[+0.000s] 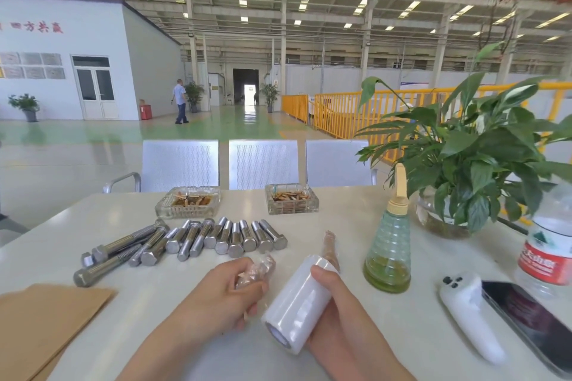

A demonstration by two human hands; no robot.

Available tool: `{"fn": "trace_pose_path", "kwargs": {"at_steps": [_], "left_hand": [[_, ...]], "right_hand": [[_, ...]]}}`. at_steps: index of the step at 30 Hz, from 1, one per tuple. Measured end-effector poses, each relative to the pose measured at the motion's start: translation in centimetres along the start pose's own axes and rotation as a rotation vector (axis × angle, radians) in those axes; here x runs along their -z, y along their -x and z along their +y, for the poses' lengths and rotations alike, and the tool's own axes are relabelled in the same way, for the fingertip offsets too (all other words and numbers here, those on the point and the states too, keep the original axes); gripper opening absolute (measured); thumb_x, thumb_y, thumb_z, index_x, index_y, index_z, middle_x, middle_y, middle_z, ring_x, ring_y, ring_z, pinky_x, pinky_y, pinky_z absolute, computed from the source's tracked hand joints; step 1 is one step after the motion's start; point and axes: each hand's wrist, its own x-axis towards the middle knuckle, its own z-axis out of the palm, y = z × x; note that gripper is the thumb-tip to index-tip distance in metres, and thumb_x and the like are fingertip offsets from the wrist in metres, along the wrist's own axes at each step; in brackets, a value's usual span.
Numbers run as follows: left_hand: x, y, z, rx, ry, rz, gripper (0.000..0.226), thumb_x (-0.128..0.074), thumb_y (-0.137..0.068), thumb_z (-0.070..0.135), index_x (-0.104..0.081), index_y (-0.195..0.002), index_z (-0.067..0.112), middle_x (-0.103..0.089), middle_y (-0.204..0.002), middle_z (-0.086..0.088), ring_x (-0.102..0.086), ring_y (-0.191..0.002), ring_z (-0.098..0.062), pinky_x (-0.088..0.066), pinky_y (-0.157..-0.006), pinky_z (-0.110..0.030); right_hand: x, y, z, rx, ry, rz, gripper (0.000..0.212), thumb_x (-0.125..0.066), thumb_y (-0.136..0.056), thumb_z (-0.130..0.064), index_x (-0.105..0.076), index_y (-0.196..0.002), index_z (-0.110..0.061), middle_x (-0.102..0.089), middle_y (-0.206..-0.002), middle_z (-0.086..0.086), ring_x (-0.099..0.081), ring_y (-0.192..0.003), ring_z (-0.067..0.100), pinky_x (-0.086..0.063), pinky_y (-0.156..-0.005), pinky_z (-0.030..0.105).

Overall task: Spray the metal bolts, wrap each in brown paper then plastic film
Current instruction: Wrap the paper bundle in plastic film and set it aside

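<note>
White table (340, 226), frame centre: my left hand (223, 297) clamps slick, heavy wrapped bolt (257, 269) mid-shaft, right hand (334, 315) grips light film roll (297, 303).

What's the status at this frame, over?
Left hand grips wrapped bolt. Right hand holds film roll. Bare bolts waiting. Nothing in the way.

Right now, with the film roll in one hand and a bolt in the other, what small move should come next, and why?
Probably turn the wrapped bolt in the left hand against the film roll held by the right hand: brown paper shows under the film.
</note>
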Motion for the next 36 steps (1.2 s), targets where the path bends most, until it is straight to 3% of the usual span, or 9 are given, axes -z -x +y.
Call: {"fn": "trace_pose_path", "kwargs": {"at_steps": [3, 7, 11, 15, 17, 21, 24, 28, 36], "left_hand": [[-0.2, 0.1, -0.2, 0.029, 0.082, 0.001, 0.014, -0.060, -0.100, 0.022, -0.056, -0.101, 0.008, -0.053, -0.070, -0.009, -0.053, -0.054, -0.024, -0.047, -0.053, -0.032], [-0.1, -0.2, 0.5, 0.188, 0.182, 0.034, 0.032, -0.060, -0.093, 0.047, -0.064, -0.084, 0.017, -0.042, -0.062, -0.004, -0.036, -0.048, -0.019, -0.029, -0.046, -0.024], [0.2, 0.1, 1.1, 0.195, 0.246, -0.044, 0.048, -0.046, -0.107, 0.033, -0.072, -0.073, 0.012, -0.062, -0.068, -0.015, -0.054, -0.055, -0.022, -0.039, -0.051, -0.026], [0.6, 0.8, 0.7, 0.074, 0.302, -0.101, 0.017, -0.075, -0.093, 0.026, -0.069, -0.087, 0.012, -0.067, -0.074, -0.011, -0.058, -0.062, -0.016, -0.041, -0.052, -0.021], [0.0, 0.7, 0.8, 0.083, 0.295, -0.083, 0.028, -0.083, -0.081, 0.028, -0.061, -0.088, 0.012, -0.060, -0.070, -0.010, -0.052, -0.062, -0.019, -0.037, -0.052, -0.026], [-0.9, 0.3, 1.1, 0.094, 0.276, 0.029, 0.047, -0.081, -0.073, 0.031, -0.061, -0.107, 0.005, -0.069, -0.087, -0.024, -0.057, -0.074, -0.029, -0.039, -0.070, -0.039], [-1.3, 0.5, 1.4, 0.084, 0.249, -0.099, 0.012, -0.069, -0.094, 0.024, -0.074, -0.102, 0.017, -0.077, -0.093, -0.010, -0.069, -0.081, -0.021, -0.050, -0.070, -0.028], [-1.5, 0.4, 0.9, 0.118, 0.255, -0.053, 0.019, -0.060, -0.102, 0.024, -0.073, -0.112, 0.014, -0.077, -0.107, -0.011, -0.074, -0.102, -0.030, -0.057, -0.089, -0.040], [-1.8, 0.1, 1.0, 0.072, 0.054, 0.157, 0.026, -0.055, -0.105, 0.031, -0.058, -0.088, 0.011, -0.054, -0.058, -0.001, -0.048, -0.045, -0.016, -0.038, -0.041, -0.024]], "right_hand": [[0.1, -0.1, 0.4, -0.007, 0.040, -0.012, 0.059, -0.069, -0.084, -0.024, -0.059, -0.137, 0.003, -0.061, -0.136, 0.029, -0.059, -0.128, 0.043, -0.039, -0.115, 0.057], [0.3, 0.1, 0.2, -0.012, 0.052, -0.005, 0.059, -0.073, -0.081, -0.024, -0.062, -0.134, 0.001, -0.065, -0.132, 0.027, -0.063, -0.124, 0.040, -0.046, -0.109, 0.054], [0.4, 0.0, 0.0, -0.015, -0.030, -0.020, 0.064, -0.082, -0.080, -0.018, -0.058, -0.136, -0.001, -0.065, -0.132, 0.028, -0.059, -0.127, 0.045, -0.040, -0.114, 0.058], [0.3, -0.2, 0.1, -0.003, -0.036, -0.010, 0.076, -0.083, -0.069, -0.025, -0.058, -0.136, -0.001, -0.064, -0.131, 0.030, -0.058, -0.128, 0.045, -0.041, -0.113, 0.059], [0.5, -0.3, 0.2, -0.008, 0.019, -0.013, 0.072, -0.086, -0.069, -0.024, -0.061, -0.132, 0.001, -0.067, -0.126, 0.029, -0.062, -0.124, 0.044, -0.045, -0.110, 0.057], [0.5, -0.4, 0.4, -0.007, 0.041, -0.069, 0.055, -0.083, -0.070, -0.021, -0.074, -0.119, 0.003, -0.069, -0.124, 0.027, -0.067, -0.117, 0.039, -0.047, -0.108, 0.052], [0.8, -0.3, 0.7, 0.001, 0.049, -0.176, 0.056, -0.079, -0.081, -0.022, -0.066, -0.128, 0.006, -0.059, -0.137, 0.031, -0.055, -0.132, 0.044, -0.036, -0.118, 0.057], [0.8, -0.5, 0.7, 0.044, 0.159, -0.129, 0.054, -0.081, -0.081, -0.026, -0.070, -0.126, 0.001, -0.063, -0.134, 0.029, -0.058, -0.129, 0.044, -0.039, -0.115, 0.060], [0.3, -0.6, 0.6, -0.008, 0.148, 0.065, 0.065, -0.082, -0.067, -0.010, -0.063, -0.127, 0.004, -0.060, -0.130, 0.035, -0.060, -0.124, 0.048, -0.052, -0.096, 0.065]]}}
